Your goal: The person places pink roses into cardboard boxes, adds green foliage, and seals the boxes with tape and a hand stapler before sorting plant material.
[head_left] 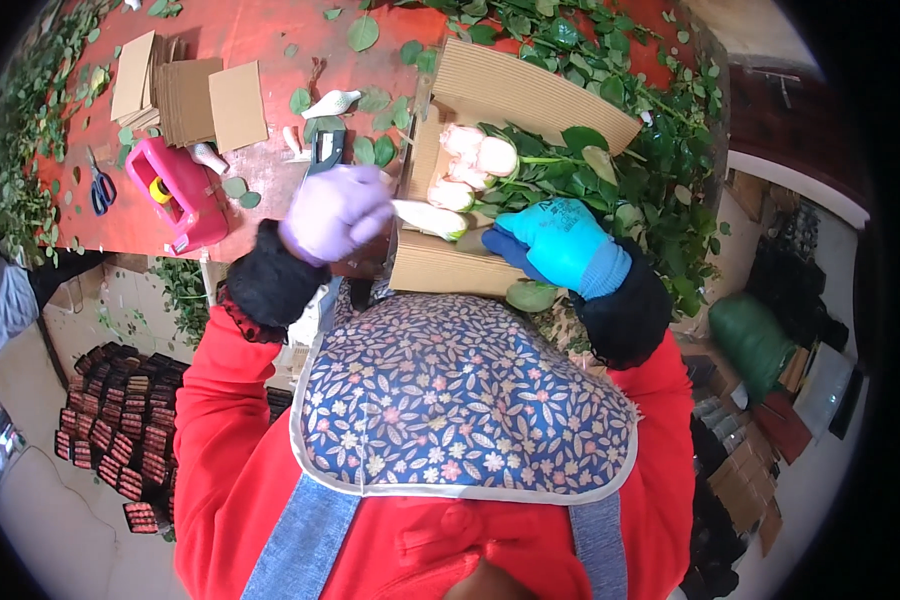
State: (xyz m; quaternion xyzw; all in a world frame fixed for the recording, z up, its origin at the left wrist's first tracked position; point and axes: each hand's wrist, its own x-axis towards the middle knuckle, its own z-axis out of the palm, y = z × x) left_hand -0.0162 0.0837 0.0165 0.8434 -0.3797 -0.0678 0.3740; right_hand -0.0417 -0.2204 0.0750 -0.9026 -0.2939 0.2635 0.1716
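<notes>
One pale rose bud point(428, 219), long axis roughly left to right, we find near the left edge of the corrugated cardboard point(445, 272), tip toward our left hand point(338, 212), fingers curled together, green base just beside our right hand point(558, 240), whose grip we cannot tell.

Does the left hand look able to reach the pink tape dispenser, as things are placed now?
Probably yes. The left hand is fairly close to the pink tape dispenser, and only a few loose leaves seem to lie between them. Whether the hand holds something is unclear.
</notes>
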